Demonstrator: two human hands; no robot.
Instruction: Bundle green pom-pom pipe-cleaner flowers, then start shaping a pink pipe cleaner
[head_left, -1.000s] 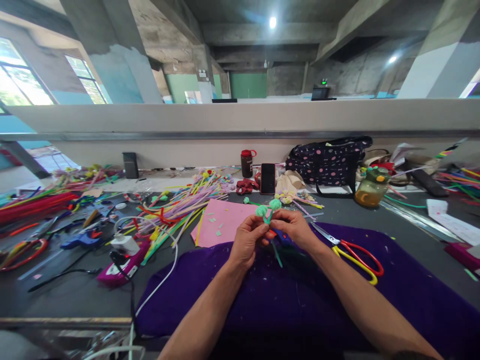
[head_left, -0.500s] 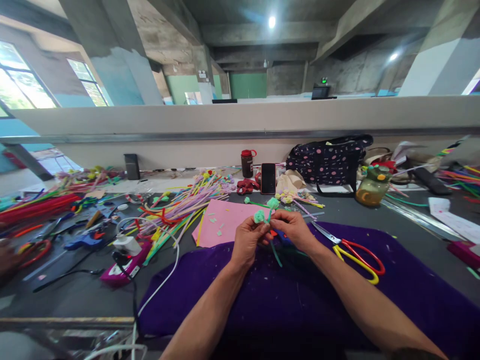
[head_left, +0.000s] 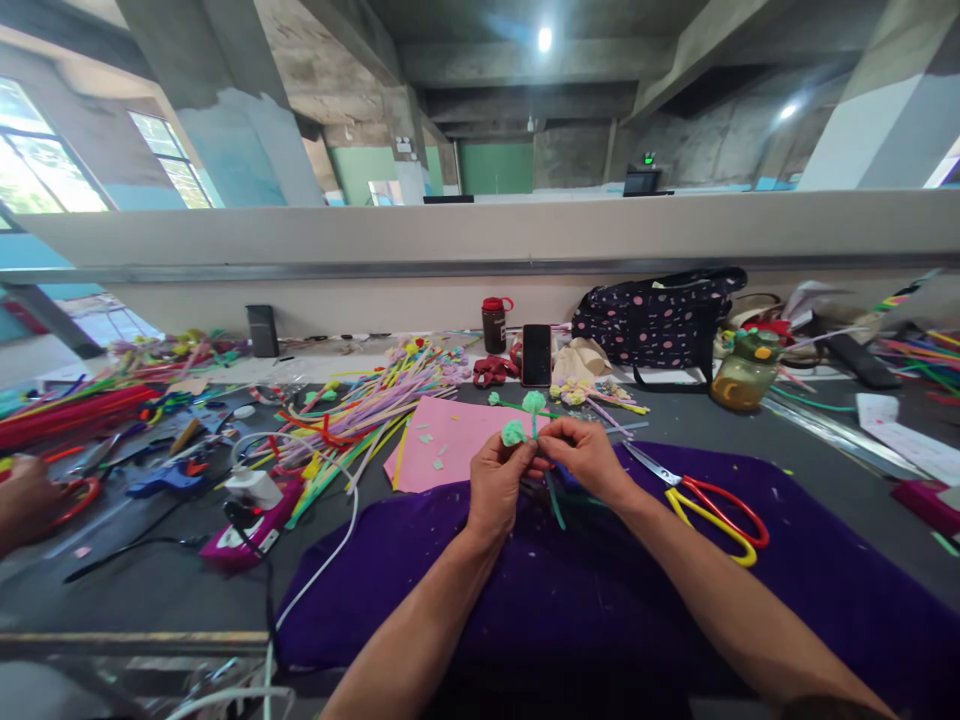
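Note:
My left hand (head_left: 498, 485) is closed, pinching the stem of a mint-green pipe-cleaner flower (head_left: 513, 433), whose fuzzy head shows above the thumb. My right hand (head_left: 589, 460) meets it from the right, its fingertips pinched on the stem of a second mint-green pipe-cleaner flower (head_left: 533, 402), standing upright between the hands. A green stem end (head_left: 556, 505) hangs down below the fingers. Under both hands lies a dark purple cloth (head_left: 420, 560). Scissors (head_left: 709, 508) with red and yellow handles rest on it, to the right of my right hand.
Behind my hands lies a pink sheet (head_left: 442, 425) with small scraps. Bundled pipe cleaners (head_left: 382, 395), a magenta power strip (head_left: 251, 535) and a white cable (head_left: 352, 520) are on the left. Another person's hand (head_left: 26, 503) is at far left. A phone (head_left: 536, 355) and bottle (head_left: 742, 375) stand behind.
The upright green flower between my hands has shifted slightly left and up, its stem straighter. Another person's hand has come further into view at the left edge.

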